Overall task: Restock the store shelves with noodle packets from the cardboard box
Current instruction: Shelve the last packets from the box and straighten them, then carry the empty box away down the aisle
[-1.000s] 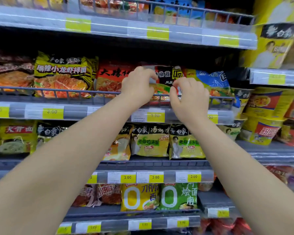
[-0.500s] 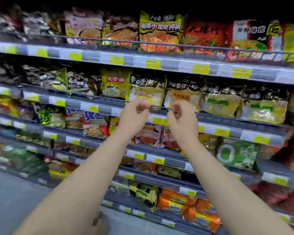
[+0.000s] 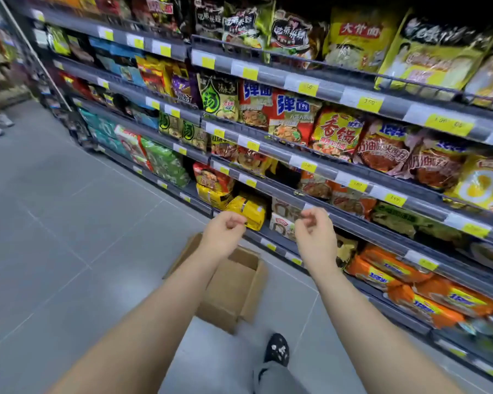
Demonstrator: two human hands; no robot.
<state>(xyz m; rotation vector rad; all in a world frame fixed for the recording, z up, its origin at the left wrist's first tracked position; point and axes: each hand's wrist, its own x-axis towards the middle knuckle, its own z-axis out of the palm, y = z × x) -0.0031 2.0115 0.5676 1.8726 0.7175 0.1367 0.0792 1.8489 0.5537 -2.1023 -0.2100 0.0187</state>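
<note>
An open brown cardboard box [image 3: 249,291] sits on the grey floor in front of the shelves; the part of its inside that I can see shows only bare cardboard. My left hand [image 3: 224,237] hovers above the box's far end, fingers loosely curled, holding nothing. My right hand [image 3: 315,237] is level with it, to the right, in front of a low shelf rail [image 3: 350,223], also loosely curled and holding nothing. Noodle packets fill the shelves; a yellow packet [image 3: 248,209] lies just beyond my left hand.
Shelving [image 3: 325,169] with yellow price tags runs from the far left to the near right. Orange noodle packs [image 3: 396,273] lie on the bottom tier at right. My black shoe [image 3: 276,348] stands just behind the box. Grey tiled floor [image 3: 54,223] spreads to the left.
Both hands have come away from the upper shelf packets and dropped low. My view has swung down and left, bringing the box and floor into sight.
</note>
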